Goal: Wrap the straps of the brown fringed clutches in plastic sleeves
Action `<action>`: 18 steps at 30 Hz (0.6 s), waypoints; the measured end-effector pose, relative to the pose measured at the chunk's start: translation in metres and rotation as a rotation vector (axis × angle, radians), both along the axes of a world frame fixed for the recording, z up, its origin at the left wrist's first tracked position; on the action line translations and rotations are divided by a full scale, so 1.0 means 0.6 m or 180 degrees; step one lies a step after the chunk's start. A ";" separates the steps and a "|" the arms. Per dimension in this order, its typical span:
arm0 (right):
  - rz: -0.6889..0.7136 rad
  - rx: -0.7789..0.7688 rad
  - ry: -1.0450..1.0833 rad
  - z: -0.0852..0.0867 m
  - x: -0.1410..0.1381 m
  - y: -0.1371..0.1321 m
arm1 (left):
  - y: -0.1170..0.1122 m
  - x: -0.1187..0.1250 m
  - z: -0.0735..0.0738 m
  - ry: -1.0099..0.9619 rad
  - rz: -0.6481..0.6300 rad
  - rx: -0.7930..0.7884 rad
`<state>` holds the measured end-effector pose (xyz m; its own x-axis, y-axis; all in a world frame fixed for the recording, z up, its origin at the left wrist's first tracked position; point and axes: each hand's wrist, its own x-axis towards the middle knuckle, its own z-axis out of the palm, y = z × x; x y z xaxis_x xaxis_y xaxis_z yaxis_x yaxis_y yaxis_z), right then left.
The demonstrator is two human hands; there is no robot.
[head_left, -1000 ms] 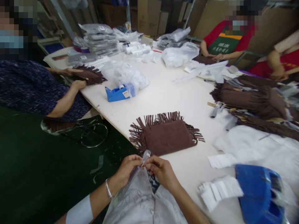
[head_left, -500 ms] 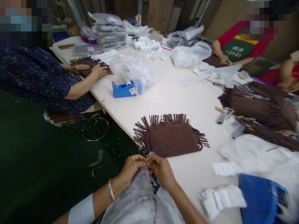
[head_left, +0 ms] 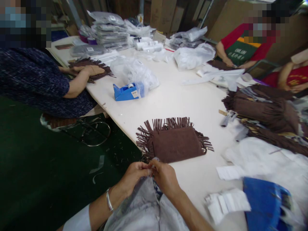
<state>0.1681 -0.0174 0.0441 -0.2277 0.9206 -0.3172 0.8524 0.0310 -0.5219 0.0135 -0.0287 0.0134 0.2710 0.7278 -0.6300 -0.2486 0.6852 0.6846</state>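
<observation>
A brown fringed bag [head_left: 176, 144] lies flat at the table's near edge, its fringe fanned out on the far side and both ends. A metal ring shows at its right corner. Just in front of it, my left hand [head_left: 138, 175] and my right hand [head_left: 166, 178] meet with fingertips pinched together. A scrap of clear plastic pokes out above the right fingers. What the fingers grip between them is too small and covered to make out. Both hands are over my lap, at the bag's lower left corner.
On the white table [head_left: 168, 102] are a blue tape dispenser [head_left: 127, 92], clear plastic bags [head_left: 134, 72], stacked wrapped packages [head_left: 109, 32], brown bags [head_left: 264, 109], white paper packets [head_left: 227, 205] and a blue container [head_left: 262, 202]. Co-workers sit at left and right; a stool [head_left: 79, 128] stands left.
My fingers have drawn closer together at the same spot. The co-worker at left has shifted their hands on a brown fringed piece. The whole view has moved slightly.
</observation>
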 end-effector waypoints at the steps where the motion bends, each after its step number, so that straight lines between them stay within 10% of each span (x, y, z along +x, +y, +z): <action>1: 0.0007 -0.0025 -0.0108 0.000 -0.001 0.002 | -0.001 0.001 0.000 0.0078 0.0034 0.0017; 18: -0.0966 -0.0644 0.1428 -0.029 0.009 -0.017 | -0.012 0.014 -0.012 0.0164 0.0387 -0.0042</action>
